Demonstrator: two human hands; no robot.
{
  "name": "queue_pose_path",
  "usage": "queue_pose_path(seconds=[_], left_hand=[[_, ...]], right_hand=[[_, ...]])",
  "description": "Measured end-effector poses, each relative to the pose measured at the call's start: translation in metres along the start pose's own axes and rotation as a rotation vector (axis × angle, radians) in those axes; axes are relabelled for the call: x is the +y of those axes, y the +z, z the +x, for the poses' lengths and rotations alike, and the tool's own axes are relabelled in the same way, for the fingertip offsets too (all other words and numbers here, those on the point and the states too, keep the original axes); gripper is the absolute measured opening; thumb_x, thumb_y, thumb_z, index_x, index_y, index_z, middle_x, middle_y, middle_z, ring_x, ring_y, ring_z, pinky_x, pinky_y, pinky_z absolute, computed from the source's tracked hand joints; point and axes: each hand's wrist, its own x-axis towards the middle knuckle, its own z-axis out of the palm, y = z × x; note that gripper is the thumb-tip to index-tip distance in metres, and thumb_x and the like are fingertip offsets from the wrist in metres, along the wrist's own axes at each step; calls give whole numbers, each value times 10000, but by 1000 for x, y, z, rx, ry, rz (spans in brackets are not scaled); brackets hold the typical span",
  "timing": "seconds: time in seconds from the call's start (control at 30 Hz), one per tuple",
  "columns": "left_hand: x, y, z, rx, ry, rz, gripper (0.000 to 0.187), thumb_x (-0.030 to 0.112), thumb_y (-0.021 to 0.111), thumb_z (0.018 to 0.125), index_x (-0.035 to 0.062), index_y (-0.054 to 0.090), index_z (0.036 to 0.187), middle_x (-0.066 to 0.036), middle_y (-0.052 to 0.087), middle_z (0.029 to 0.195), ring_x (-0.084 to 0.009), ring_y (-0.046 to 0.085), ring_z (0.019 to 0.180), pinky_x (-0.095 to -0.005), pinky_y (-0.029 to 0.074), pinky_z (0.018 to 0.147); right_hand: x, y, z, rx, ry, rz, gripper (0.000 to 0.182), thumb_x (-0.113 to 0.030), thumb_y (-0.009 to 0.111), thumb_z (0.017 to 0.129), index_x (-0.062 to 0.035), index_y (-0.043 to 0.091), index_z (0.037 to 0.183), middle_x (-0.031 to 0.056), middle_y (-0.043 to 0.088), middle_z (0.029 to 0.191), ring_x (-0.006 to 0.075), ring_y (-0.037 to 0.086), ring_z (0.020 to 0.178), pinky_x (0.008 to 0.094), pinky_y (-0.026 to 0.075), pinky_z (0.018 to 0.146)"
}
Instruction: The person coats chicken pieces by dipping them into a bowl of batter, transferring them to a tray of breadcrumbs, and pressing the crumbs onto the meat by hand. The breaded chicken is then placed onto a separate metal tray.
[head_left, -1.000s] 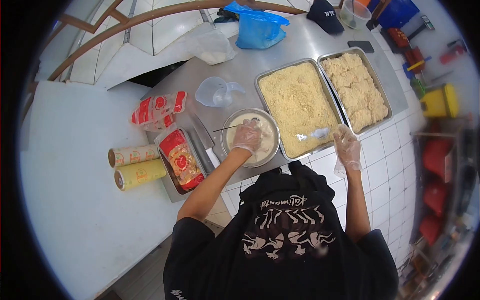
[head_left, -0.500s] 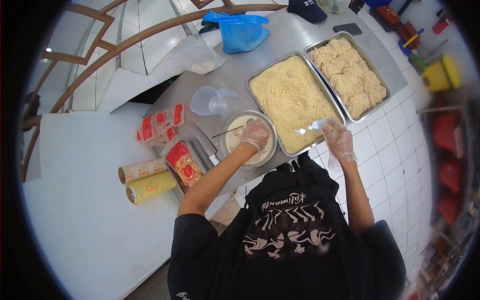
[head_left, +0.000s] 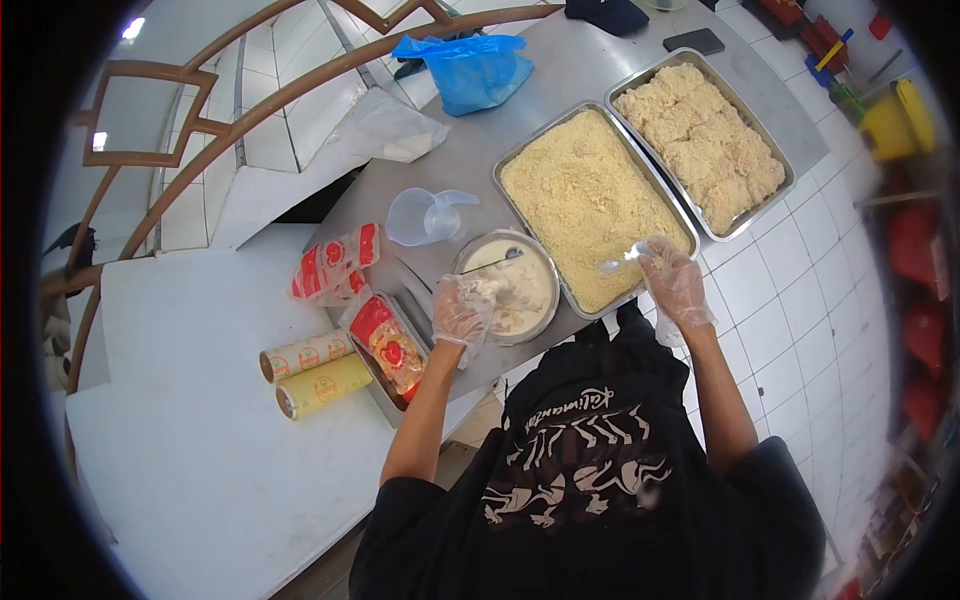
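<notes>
My left hand (head_left: 462,309), in a clear plastic glove, is at the left rim of a metal bowl (head_left: 553,312) of creamy white batter (head_left: 530,285). Its fingers are bunched around something whitish that I cannot make out. A thin-handled ladle (head_left: 513,254) rests in the bowl, its handle passing above the fingers. My right hand (head_left: 672,280), also gloved, grips a pale, shiny spoon-like utensil (head_left: 622,261) over the near right corner of a tray (head_left: 697,240) of yellowish crumbs (head_left: 590,205).
Beyond the crumbs stands a tray (head_left: 793,182) of coated pieces (head_left: 705,145). A clear measuring jug (head_left: 410,218), red-and-white packets (head_left: 335,262), a pan with a packaged food (head_left: 390,350), two wrap rolls (head_left: 322,388) and a blue bag (head_left: 470,75) stand around. A phone (head_left: 693,42) lies at the back.
My left hand has moved from inside the bowl to its left rim, uncovering the ladle's head and the batter. My right hand remains over the crumb tray's corner with the utensil.
</notes>
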Motion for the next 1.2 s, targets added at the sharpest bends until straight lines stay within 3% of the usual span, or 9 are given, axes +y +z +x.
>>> queue_pose_path(seconds=[0.07,0.27,0.6,0.77,0.8,0.87,1.0,1.07,1.2], left_hand=[[9,-5,-2,-85,-401,-232,292,159,753,790,37,685,1046,-130,707,956,-240,668,820,-356,525,709],[-4,-4,-16,-21,-463,-472,152,52,705,837,-12,700,975,-70,717,891,-130,651,775,-286,533,713],[-18,10,-28,95,-459,-393,156,82,706,866,4,687,1000,-78,707,969,-139,657,831,-286,543,754],[-12,-21,-44,270,47,231,76,44,642,867,46,654,942,-62,642,948,-211,628,869,-322,522,736],[-4,-26,-44,270,46,231,76,44,642,867,46,654,942,-62,642,948,-211,628,869,-322,522,736],[10,-34,-44,342,-322,-509,137,55,682,809,55,653,942,-93,626,901,-239,617,882,-355,497,773],[-22,-4,-54,322,-256,-282,479,174,791,719,57,552,1117,-81,615,986,-240,615,932,-335,530,808],[0,0,-44,167,19,231,512,180,796,733,55,524,1149,-72,613,1025,-212,615,973,-309,536,776],[13,17,-42,107,-148,-121,426,224,734,843,48,516,1164,-79,615,1064,-211,633,975,-315,560,783]], right_hand=[[-4,5,2,-5,-5,11,381,-228,680,879,12,661,1175,215,689,1142,334,659,1097,374,494,966],[-10,15,8,-81,-21,29,407,-244,671,886,21,651,1194,223,680,1161,335,656,1102,379,493,975],[-13,12,10,-120,-27,-22,397,-278,655,900,-7,656,1190,226,686,1124,358,663,1063,400,509,937],[-14,5,8,-127,-18,-7,398,-275,655,902,-1,655,1190,241,682,1127,369,655,1080,396,504,945],[-14,4,7,-128,-12,-2,402,-274,655,902,0,651,1196,245,679,1133,371,652,1088,395,501,951],[-12,5,7,-131,-4,3,406,-272,656,901,1,647,1202,248,677,1138,372,649,1095,394,499,956],[-5,12,5,-135,-17,7,412,-271,657,900,1,643,1209,244,675,1149,367,647,1105,398,496,964],[-10,10,9,-138,-28,-14,411,-272,658,899,-2,645,1209,241,675,1152,365,646,1108,400,495,966],[-7,9,9,-130,9,-4,407,-276,663,894,-19,655,1210,229,677,1159,359,646,1112,398,496,968]])
